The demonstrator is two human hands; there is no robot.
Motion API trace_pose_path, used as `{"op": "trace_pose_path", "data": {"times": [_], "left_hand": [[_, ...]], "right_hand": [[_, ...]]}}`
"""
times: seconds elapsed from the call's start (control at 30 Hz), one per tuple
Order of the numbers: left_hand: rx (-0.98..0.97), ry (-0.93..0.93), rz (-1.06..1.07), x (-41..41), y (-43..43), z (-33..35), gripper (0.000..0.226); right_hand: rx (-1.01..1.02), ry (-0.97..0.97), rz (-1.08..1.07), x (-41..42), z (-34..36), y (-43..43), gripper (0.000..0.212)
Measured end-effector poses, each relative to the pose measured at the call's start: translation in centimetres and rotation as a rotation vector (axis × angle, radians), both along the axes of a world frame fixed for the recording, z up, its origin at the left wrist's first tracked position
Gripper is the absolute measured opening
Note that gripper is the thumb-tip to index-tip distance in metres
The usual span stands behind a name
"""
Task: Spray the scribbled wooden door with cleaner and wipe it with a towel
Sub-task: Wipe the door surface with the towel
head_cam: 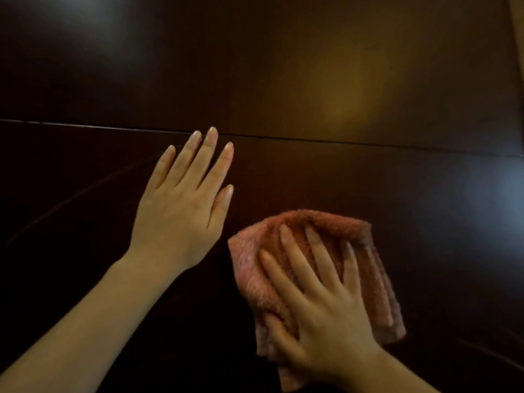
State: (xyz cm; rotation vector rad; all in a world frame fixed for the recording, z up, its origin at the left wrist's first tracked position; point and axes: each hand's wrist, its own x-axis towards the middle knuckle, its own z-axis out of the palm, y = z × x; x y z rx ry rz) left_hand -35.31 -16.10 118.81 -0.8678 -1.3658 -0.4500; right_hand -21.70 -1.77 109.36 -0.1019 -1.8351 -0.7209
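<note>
The dark wooden door (312, 66) fills the view, and one thin groove (340, 141) crosses it from the left side to the right, sloping slightly down to the right. A pale strip (517, 29) at the top right corner looks like the door's edge or frame, though it is too dim to be sure. Above the groove the panel is bare; to the right of the towel there is open wood as well.

One pink, fluffy towel (365, 265) lies folded against the door below the groove, well apart from it. Its long axis runs roughly up and down in the view, with the top leaning a little to the right.

Two hands show. The right hand (320, 307) lies flat on the towel – its fingers (286, 245) straight and spread, pressing the cloth to the wood and pointing up toward the groove. The left hand (181, 211) rests flat on the bare door just left of the towel, fingers released and straight, their tips at the groove.
</note>
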Motion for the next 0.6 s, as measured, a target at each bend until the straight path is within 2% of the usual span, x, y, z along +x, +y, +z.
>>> {"op": "trace_pose_path", "data": {"times": [0.1,0.23,0.3,0.4,0.6], "left_hand": [[-0.005,0.000,0.004,0.0,0.0,-0.1,0.054],[-0.012,-0.027,0.002,0.0,-0.1,0.0,0.054],[-0.014,-0.028,-0.002,0.0,-0.1,-0.1,0.054],[-0.012,-0.029,-0.004,-0.1,0.0,-0.1,0.054],[-0.022,-0.025,0.000,-0.1,-0.1,-0.1,0.055]], "right_hand": [[0.047,-0.024,-0.010,0.9,2.4,1.3,0.069],[-0.209,0.185,-0.059,0.9,8.6,1.3,0.066],[-0.308,0.276,-0.064,0.3,9.6,0.6,0.065],[-0.324,0.317,-0.055,-0.7,8.2,-0.2,0.065],[-0.222,0.234,-0.067,-1.9,1.9,-1.6,0.069]]}}
